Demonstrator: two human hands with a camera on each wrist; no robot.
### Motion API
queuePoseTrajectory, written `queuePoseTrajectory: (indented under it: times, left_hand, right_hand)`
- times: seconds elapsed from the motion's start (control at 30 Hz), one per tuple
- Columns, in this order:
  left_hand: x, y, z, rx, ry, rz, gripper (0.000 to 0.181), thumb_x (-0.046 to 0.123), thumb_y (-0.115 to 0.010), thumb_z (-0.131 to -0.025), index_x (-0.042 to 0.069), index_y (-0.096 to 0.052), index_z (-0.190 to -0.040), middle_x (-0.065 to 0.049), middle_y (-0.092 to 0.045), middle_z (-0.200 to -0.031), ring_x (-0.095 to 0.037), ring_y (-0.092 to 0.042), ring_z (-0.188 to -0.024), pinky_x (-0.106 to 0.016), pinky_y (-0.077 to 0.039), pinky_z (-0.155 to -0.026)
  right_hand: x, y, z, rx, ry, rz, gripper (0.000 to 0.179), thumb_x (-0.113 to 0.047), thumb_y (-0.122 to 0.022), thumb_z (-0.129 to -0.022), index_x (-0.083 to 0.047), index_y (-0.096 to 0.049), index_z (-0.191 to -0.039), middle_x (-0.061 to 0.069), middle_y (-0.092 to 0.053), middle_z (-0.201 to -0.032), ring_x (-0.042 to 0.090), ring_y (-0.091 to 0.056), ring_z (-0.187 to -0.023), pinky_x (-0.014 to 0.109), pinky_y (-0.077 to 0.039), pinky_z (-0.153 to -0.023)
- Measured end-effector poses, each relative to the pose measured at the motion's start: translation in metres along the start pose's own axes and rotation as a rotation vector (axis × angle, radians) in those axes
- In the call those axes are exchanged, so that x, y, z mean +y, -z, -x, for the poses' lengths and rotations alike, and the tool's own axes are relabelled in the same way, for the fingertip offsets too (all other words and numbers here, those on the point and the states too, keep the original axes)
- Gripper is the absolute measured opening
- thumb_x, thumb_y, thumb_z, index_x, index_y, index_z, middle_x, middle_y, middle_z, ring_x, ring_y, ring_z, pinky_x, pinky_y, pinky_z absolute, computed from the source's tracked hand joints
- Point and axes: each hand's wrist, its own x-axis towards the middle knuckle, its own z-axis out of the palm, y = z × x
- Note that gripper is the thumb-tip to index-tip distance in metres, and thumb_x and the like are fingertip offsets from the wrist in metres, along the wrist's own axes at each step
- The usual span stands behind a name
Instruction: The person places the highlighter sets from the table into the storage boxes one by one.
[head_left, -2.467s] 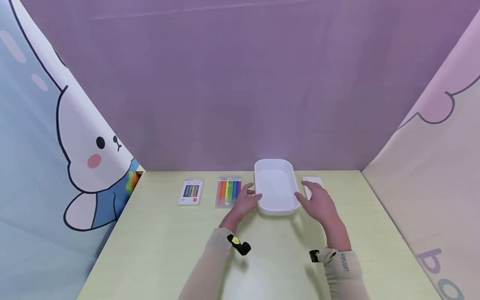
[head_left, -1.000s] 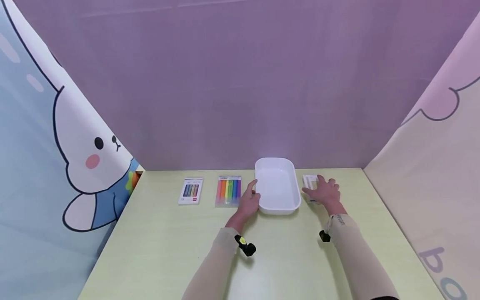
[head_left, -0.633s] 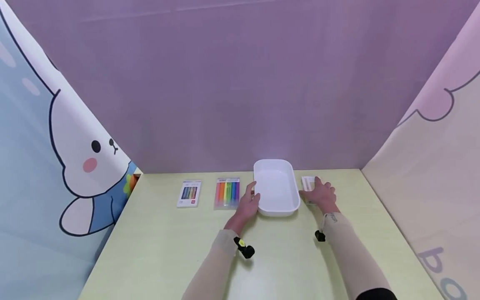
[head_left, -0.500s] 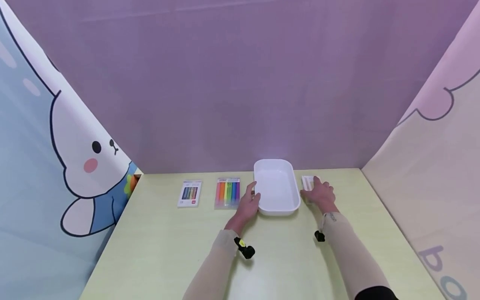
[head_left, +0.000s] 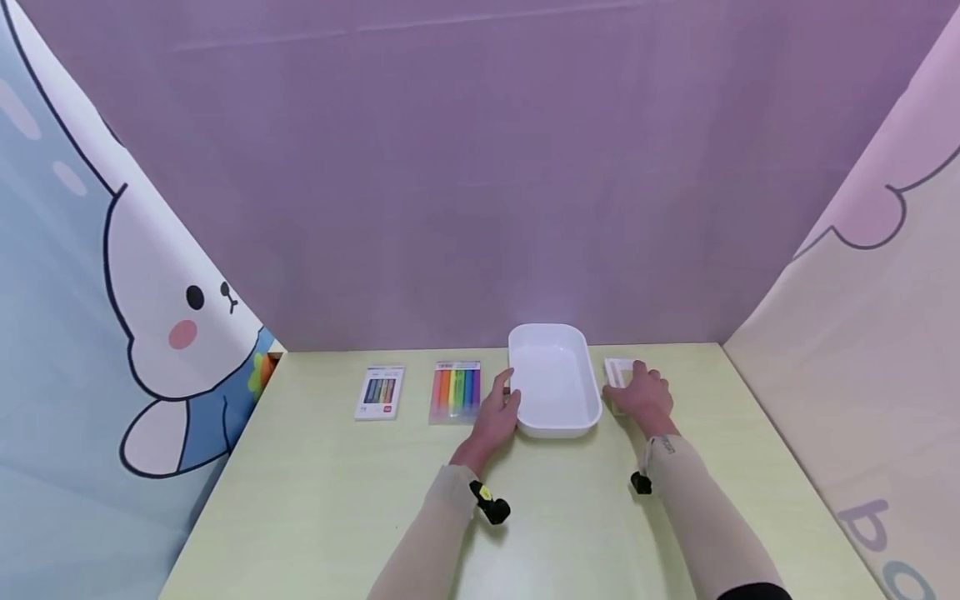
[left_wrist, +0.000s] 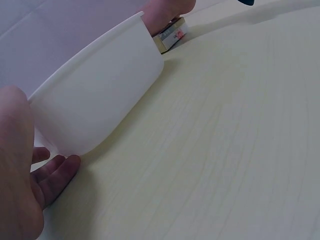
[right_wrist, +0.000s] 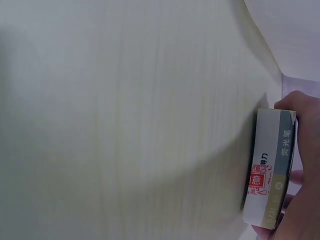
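Right hand's [head_left: 647, 398] grip: thumb on one side, fingers on the other, pinching the box [right_wrist: 269, 150]. Left hand's [head_left: 497, 415] grip: fingers loosely spread, touching the near-left wall of the tray [head_left: 555, 383].

Box: just right of the tray, toward the back of the table [head_left: 555, 525]. Whether its underside touches the table, cannot tell. Small, squared, mostly white. Edge face in the right wrist view carries a grey-teal band and an olive-gold band, with black and white characters and a red square stamp-like print. Pale top, much of it under the hand.

Tray: white, oblong, rounded corners, thin rim, smooth walls; stands upright, its plain white floor showing right to the walls.

Left of it, beyond the left hand, the pen pack [head_left: 455, 390]: clear, pens side by side, pink, orange, yellow, green, blue, purple. Farther left, the white pack [head_left: 379, 392], lying flat, coloured sticks showing on its front, a red mark below.
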Motion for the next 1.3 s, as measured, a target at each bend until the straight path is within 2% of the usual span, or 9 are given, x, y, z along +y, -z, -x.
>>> queuePoseTrajectory:
  times: [0.17, 0.57, 0.87, 1.07, 1.3]
  left_hand:
    - [-0.004, -0.001, 0.000, 0.009, 0.006, -0.011, 0.047, 0.038, -0.043, -0.103, 0.036, -0.032, -0.149, -0.007, -0.056, -0.123, -0.022, -0.056, -0.108, -0.044, -0.045, -0.095]
    - [-0.001, -0.003, -0.003, 0.019, -0.028, -0.020, 0.048, 0.035, -0.043, -0.103, 0.032, -0.032, -0.150, -0.007, -0.058, -0.117, -0.020, -0.057, -0.103, -0.042, -0.047, -0.092]
    - [0.000, -0.002, -0.002, 0.011, -0.056, -0.024, 0.047, 0.035, -0.038, -0.105, 0.027, -0.032, -0.151, -0.007, -0.058, -0.117, -0.020, -0.057, -0.103, -0.043, -0.045, -0.094]
    - [0.001, -0.001, -0.002, 0.006, -0.059, -0.020, 0.046, 0.035, -0.037, -0.106, 0.028, -0.032, -0.151, -0.006, -0.059, -0.116, -0.019, -0.057, -0.104, -0.043, -0.045, -0.095]
    - [0.002, -0.001, -0.001, 0.012, -0.045, -0.028, 0.045, 0.035, -0.037, -0.105, 0.030, -0.031, -0.150, -0.006, -0.060, -0.116, -0.020, -0.057, -0.104, -0.043, -0.044, -0.095]
  right_hand:
    - [-0.001, 0.002, 0.004, 0.033, 0.006, 0.003, 0.093, -0.055, -0.063, -0.078, 0.002, -0.030, -0.144, 0.029, -0.047, -0.118, 0.045, -0.047, -0.103, 0.056, -0.047, -0.074]
    - [-0.031, 0.034, 0.005, 0.118, 0.061, 0.026, 0.088, -0.057, -0.063, -0.080, 0.000, -0.035, -0.139, 0.027, -0.047, -0.116, 0.046, -0.047, -0.101, 0.057, -0.045, -0.071]
    - [-0.064, 0.051, 0.016, 0.128, 0.079, 0.036, 0.094, -0.059, -0.063, -0.078, 0.000, -0.032, -0.145, 0.030, -0.044, -0.130, 0.048, -0.046, -0.110, 0.058, -0.046, -0.077]
    - [-0.083, 0.053, 0.023, 0.153, 0.089, 0.015, 0.093, -0.056, -0.065, -0.078, -0.001, -0.032, -0.146, 0.030, -0.043, -0.133, 0.046, -0.044, -0.115, 0.058, -0.045, -0.081]
    - [-0.106, 0.043, 0.026, 0.145, 0.112, 0.013, 0.093, -0.055, -0.066, -0.077, -0.003, -0.033, -0.146, 0.029, -0.046, -0.131, 0.043, -0.045, -0.115, 0.056, -0.046, -0.082]
